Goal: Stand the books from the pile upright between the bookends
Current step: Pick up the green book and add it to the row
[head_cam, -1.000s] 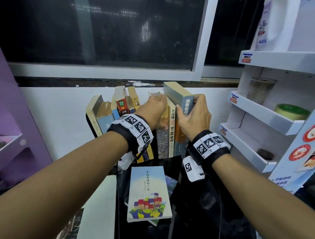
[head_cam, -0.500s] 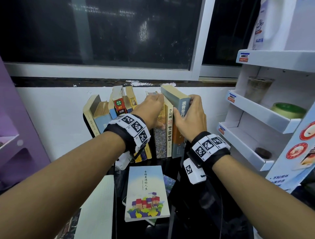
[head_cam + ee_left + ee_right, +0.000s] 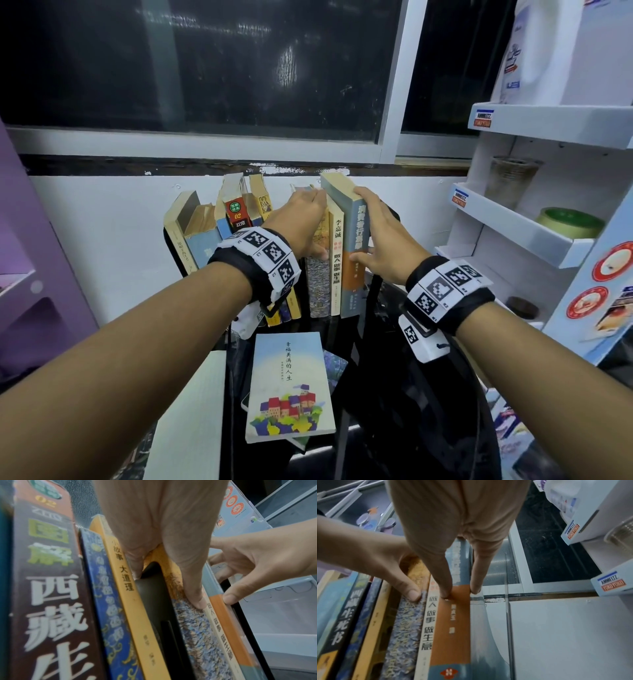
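A row of books stands upright against the wall. My right hand [image 3: 371, 229] grips the rightmost one, a grey-and-orange book [image 3: 356, 246], with the thumb [image 3: 443, 586] on its spine and a finger [image 3: 476, 584] on its right cover. My left hand [image 3: 305, 222] pinches a speckled blue-and-yellow book [image 3: 197, 635] two places left, thumb [image 3: 193, 591] on the spine. A white-spined book [image 3: 337, 260] stands between them. A black bookend [image 3: 154, 601] shows left of the speckled book. Part of another black bookend [image 3: 394, 219] shows right of the grey book. The pile's top book [image 3: 291, 387], with a coloured-houses cover, lies flat in front.
White shelves [image 3: 534, 222] with a cup and a tape roll stand close on the right. A purple unit [image 3: 30, 260] is at the left. A white board [image 3: 191, 421] lies beside the pile. Dark cloth and straps [image 3: 411, 394] cover the surface at the right.
The grey-and-orange book has come more upright against the white-spined book. My right hand has shifted so the thumb sits lower on the spine. The left hand stays on the speckled book.
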Tool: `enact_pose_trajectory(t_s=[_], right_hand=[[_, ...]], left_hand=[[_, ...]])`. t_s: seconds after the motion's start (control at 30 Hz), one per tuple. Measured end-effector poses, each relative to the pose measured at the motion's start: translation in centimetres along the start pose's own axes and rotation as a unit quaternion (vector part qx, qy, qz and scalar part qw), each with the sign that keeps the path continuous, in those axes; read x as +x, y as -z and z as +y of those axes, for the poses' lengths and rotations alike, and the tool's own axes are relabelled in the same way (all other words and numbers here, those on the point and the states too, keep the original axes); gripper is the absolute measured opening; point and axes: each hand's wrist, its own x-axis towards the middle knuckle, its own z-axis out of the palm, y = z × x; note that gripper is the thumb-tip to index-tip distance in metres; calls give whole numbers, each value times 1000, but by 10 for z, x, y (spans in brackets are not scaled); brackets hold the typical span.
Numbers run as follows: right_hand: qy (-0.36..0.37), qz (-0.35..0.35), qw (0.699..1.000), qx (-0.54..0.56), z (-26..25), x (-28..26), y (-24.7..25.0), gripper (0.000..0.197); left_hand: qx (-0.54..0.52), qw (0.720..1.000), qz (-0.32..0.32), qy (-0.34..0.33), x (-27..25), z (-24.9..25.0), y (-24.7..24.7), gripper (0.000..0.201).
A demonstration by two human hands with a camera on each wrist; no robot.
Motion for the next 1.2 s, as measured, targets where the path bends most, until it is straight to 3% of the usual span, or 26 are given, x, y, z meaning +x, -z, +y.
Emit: enact_pose_trajectory(t_s=[0.33, 0.7, 0.83, 0.97, 1.2], right_hand=[[2, 49, 998, -29, 3, 8, -13, 108], [-9, 40, 997, -64, -3, 4, -11, 108], [-24, 28, 994, -101, -14, 1, -2, 103], [-25, 30, 991, -127, -31, -6, 9, 96], [-11, 13, 991, -129, -61, -37, 18, 85]], left_hand=[[10, 1000, 8, -5, 2, -1, -1, 98], [19, 1000, -15, -2, 2, 1, 3, 100], [14, 1000, -24, 0, -2, 1, 12, 86], [4, 1000, -11, -6, -18, 2, 20, 84], [-19, 1000, 3, -11, -83, 0, 39, 101]])
